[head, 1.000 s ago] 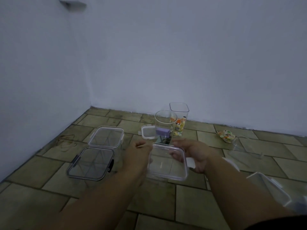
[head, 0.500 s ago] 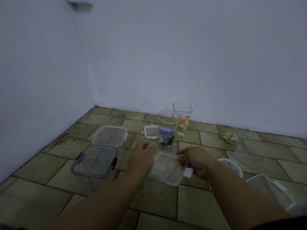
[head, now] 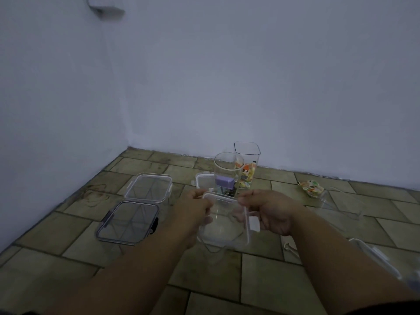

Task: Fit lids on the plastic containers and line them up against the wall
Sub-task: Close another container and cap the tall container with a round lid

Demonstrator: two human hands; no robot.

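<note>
I hold a clear square lid (head: 223,226) above the tiled floor, my left hand (head: 194,210) gripping its left edge and my right hand (head: 271,212) its right edge by a white clip. Behind it stand a round clear jar (head: 227,171) with a purple item inside and a tall square container (head: 247,163) with colourful packets, both without lids. To the left sit an open square container (head: 148,186) and a closed one with dark clips (head: 128,221). A small lid (head: 203,179) lies beside the jar.
A colourful packet (head: 310,188) lies on the floor at right, next to a clear container (head: 341,204) lying there. Another clear container (head: 381,258) sits at the far right edge. The white wall (head: 250,87) meets the floor just behind the tall container.
The lid has shifted in my hands and now lies flatter and nearer to me, with both hands gripping its sides. My view has moved slightly closer to the containers.
</note>
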